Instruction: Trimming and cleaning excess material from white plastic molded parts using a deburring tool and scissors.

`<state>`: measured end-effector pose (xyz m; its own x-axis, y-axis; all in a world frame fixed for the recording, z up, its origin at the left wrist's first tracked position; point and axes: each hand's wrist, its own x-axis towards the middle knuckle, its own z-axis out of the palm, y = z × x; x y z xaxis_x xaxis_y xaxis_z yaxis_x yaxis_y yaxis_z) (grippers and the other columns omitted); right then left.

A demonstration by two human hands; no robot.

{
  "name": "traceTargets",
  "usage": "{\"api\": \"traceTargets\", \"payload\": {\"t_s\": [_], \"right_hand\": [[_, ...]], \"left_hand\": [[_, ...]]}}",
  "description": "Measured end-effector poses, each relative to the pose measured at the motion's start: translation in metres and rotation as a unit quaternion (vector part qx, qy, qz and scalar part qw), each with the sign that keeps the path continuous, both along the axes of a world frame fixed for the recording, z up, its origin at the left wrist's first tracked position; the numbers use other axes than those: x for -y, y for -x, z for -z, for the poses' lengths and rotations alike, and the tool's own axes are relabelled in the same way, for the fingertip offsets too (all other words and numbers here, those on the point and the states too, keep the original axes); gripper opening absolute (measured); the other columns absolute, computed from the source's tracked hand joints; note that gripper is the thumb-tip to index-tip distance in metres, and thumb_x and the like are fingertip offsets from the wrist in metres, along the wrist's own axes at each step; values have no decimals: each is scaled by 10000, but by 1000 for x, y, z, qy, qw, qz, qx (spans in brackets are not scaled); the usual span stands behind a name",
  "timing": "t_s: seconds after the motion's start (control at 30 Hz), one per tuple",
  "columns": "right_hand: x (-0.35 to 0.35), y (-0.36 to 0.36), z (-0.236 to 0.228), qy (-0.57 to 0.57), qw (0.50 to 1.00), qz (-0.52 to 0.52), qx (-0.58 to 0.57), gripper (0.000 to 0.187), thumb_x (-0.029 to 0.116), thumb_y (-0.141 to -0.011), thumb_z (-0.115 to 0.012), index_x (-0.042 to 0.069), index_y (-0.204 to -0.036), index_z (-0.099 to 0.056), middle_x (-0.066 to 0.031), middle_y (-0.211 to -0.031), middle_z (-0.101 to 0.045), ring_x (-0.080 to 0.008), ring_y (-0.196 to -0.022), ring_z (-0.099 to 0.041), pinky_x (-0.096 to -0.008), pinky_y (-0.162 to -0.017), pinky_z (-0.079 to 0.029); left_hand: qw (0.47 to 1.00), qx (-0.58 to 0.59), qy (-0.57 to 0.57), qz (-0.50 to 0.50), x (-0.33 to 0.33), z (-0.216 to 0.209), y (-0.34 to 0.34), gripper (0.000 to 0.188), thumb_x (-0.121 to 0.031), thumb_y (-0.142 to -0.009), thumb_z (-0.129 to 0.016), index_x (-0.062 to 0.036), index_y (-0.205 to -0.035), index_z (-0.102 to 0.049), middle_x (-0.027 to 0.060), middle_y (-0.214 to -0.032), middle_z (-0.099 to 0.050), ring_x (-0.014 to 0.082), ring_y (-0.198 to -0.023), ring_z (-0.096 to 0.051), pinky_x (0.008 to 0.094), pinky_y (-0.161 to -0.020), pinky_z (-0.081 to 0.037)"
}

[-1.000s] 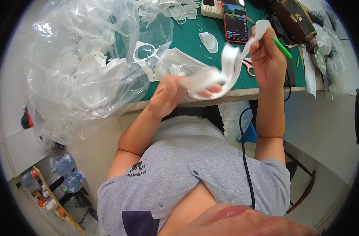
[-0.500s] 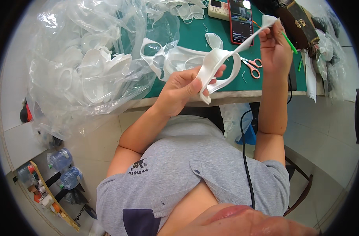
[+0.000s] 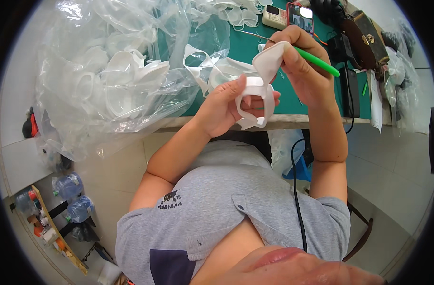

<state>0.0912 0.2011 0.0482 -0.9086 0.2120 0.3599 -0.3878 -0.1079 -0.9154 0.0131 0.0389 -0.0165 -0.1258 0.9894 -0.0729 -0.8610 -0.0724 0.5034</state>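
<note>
A soft white rubbery piece (image 3: 267, 61), with a ring-shaped opening below and a wide flap above, is held in front of me over the table edge. My left hand (image 3: 219, 105) is closed on its ring part, thumb on top and fingers showing through the opening. My right hand (image 3: 308, 71) pinches the upper flap. It also grips a green-handled tool (image 3: 317, 61) whose thin metal shaft points left over the table. Just beyond my left hand, a similar white piece (image 3: 196, 58) lies on the green tabletop (image 3: 288, 105).
A large clear plastic bag (image 3: 60, 121) full of white pieces covers the left side. At the back stand a phone (image 3: 301, 23) and a small cream-coloured device (image 3: 274, 18). A brown case (image 3: 369, 40) and a black cable (image 3: 352, 102) are on the right.
My right hand has come left and nearer, turning the green tool across the piece. The stretched strip has slackened, and the ring in my left hand now faces me.
</note>
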Motion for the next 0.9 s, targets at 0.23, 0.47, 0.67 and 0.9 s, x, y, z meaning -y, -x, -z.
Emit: {"api": "traceTargets", "payload": {"t_s": [0.23, 0.47, 0.67, 0.9], "right_hand": [[1, -15, -10, -539, 778, 322, -15, 211, 87, -779, -735, 22, -936, -608, -115, -990, -639, -161, -870, -605, -254, -658, -454], [28, -27, 5, -551, 799, 233, -57, 325, 82, -705, -755, 40, -1000, -625, -110, -1013, -664, -266, -864, -623, -313, -727, -501], [17, -25, 30, -550, 808, 184, -101, 340, 35, -663, -723, 31, -986, -615, -110, -989, -646, -253, -822, -607, -327, -678, -493], [22, -23, 33, -524, 822, 213, -71, 349, 7, -649, -704, 30, -988, -623, -107, -947, -623, -258, -790, -594, -334, -680, -492]], "left_hand": [[983, -3, 103, -155, 6, 3, -2, 336, -288, -975, -465, 13, -1062, -589, 117, -1072, -630, 195, -993, -608, 346, -905, -486], [982, -1, 61, -180, 9, 2, -7, 285, -261, -963, -484, -4, -1049, -572, 88, -947, -640, 188, -929, -627, 353, -899, -488], [980, 4, 58, -192, 9, 4, -7, 334, -241, -929, -496, 13, -1143, -536, 94, -968, -642, 193, -944, -630, 369, -937, -480], [984, 6, 35, -177, 11, 4, -6, 340, -245, -910, -497, 21, -1117, -544, 130, -1116, -609, 205, -1047, -599, 379, -958, -474]]}}
